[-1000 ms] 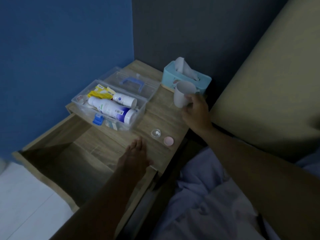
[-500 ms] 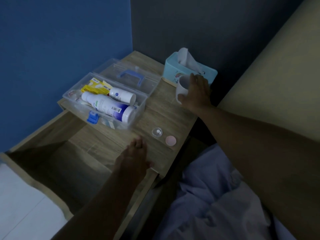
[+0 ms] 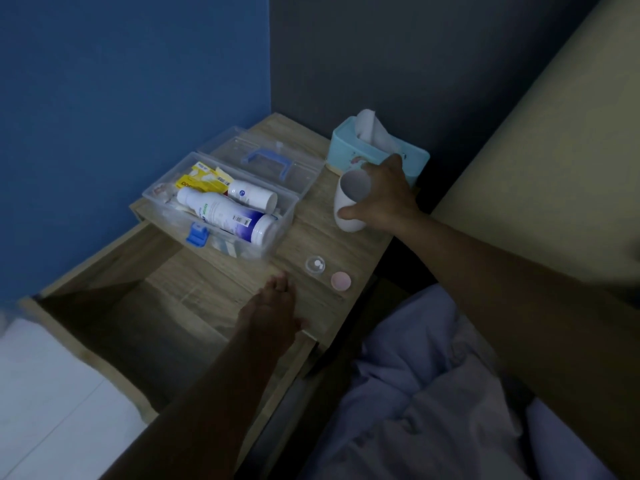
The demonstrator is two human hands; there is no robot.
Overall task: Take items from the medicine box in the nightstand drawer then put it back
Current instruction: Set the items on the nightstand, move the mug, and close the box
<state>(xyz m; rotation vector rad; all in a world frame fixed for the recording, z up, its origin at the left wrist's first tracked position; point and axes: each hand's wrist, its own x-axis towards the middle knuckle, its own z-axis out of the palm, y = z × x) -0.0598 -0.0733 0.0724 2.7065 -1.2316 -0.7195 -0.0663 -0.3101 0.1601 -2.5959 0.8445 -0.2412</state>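
Right hand [image 3: 384,199] had its fingers wrapped around a white cup [image 3: 349,202]. Left hand [image 3: 273,313] lay flat, empty. Beyond its fingertips sat the open medicine box [image 3: 221,209]; closing and returning it likely remained.

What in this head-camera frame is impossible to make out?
- Labels on the white bottles in the clear plastic medicine box: too small and dim.
- Inside of the white cup: mouth faces away and the right hand covers it.
- Open wooden drawer: interior in shadow.
- Left hand: palm hidden.
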